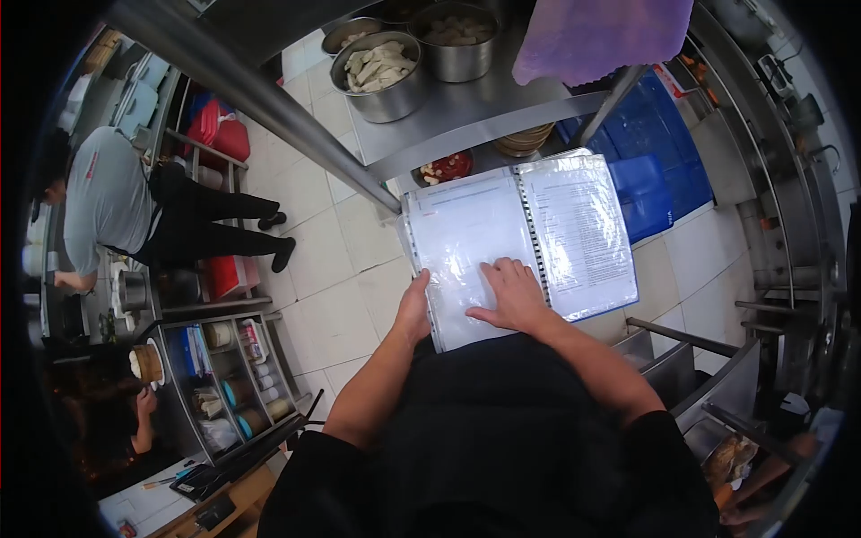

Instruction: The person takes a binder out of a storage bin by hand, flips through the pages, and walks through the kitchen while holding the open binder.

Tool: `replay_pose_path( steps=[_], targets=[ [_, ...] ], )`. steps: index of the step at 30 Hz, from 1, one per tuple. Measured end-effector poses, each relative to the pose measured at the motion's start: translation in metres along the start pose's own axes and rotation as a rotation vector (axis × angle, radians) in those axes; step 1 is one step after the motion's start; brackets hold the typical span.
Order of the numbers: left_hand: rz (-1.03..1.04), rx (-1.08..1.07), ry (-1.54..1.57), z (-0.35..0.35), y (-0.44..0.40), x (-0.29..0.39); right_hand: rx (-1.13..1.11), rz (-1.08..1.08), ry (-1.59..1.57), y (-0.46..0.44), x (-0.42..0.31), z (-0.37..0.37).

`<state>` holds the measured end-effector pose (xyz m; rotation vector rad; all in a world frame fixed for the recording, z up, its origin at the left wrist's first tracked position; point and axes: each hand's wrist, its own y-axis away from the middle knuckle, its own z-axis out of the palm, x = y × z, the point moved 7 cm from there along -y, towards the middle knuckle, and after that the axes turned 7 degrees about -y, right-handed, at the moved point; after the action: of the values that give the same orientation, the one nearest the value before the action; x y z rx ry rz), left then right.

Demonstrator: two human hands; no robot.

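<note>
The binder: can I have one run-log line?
left hand: holds open binder at left edge | right hand: on left page | pots: on steel counter

Commercial kitchen: steel shelving [466,121], metal pots [381,79] of food, co-worker [112,193] at counter, tiled floor [327,247].

Metal pots [387,100] on steel shelf [448,115], beside blue crates [668,134].

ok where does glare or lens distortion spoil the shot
Head view: glare streaks the binder's plastic pages, washing out print; head view: wide-lens distortion seems to bow the shelf's front edge, and the picture's corners fall to black; head view: lower left is dim, while the floor is brighter.
</note>
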<state>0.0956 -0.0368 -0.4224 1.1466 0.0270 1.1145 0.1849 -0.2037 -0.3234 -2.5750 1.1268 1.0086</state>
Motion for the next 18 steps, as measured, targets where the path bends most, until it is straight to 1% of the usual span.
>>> replay_pose_path(
  steps=[1,3,4,6,8,11,14,18],
  targets=[
    [0.024,0.003,-0.014,-0.008,-0.005,-0.004,0.002,0.01,0.025,0.002,-0.002,-0.002],
    [0.053,0.043,-0.023,-0.026,-0.017,-0.011,0.295,0.122,0.099,0.009,0.034,-0.019],
    [0.046,0.083,-0.098,-0.027,-0.015,-0.01,0.44,0.179,0.141,0.02,0.058,-0.027],
    [0.044,0.157,-0.245,-0.025,-0.006,-0.004,0.595,0.399,0.338,0.051,0.115,-0.046],
    [0.039,0.178,-0.255,-0.029,-0.01,-0.002,0.603,0.714,0.341,0.089,0.16,-0.059],
    [0.028,0.178,-0.297,-0.041,-0.023,-0.007,0.488,1.0,0.15,0.122,0.194,-0.053],
    [0.048,0.186,-0.273,-0.033,-0.019,-0.002,0.482,0.939,0.154,0.12,0.208,-0.031],
    [0.056,0.188,-0.273,-0.027,-0.016,0.001,0.514,0.901,0.054,0.11,0.196,-0.036]
  ],
)
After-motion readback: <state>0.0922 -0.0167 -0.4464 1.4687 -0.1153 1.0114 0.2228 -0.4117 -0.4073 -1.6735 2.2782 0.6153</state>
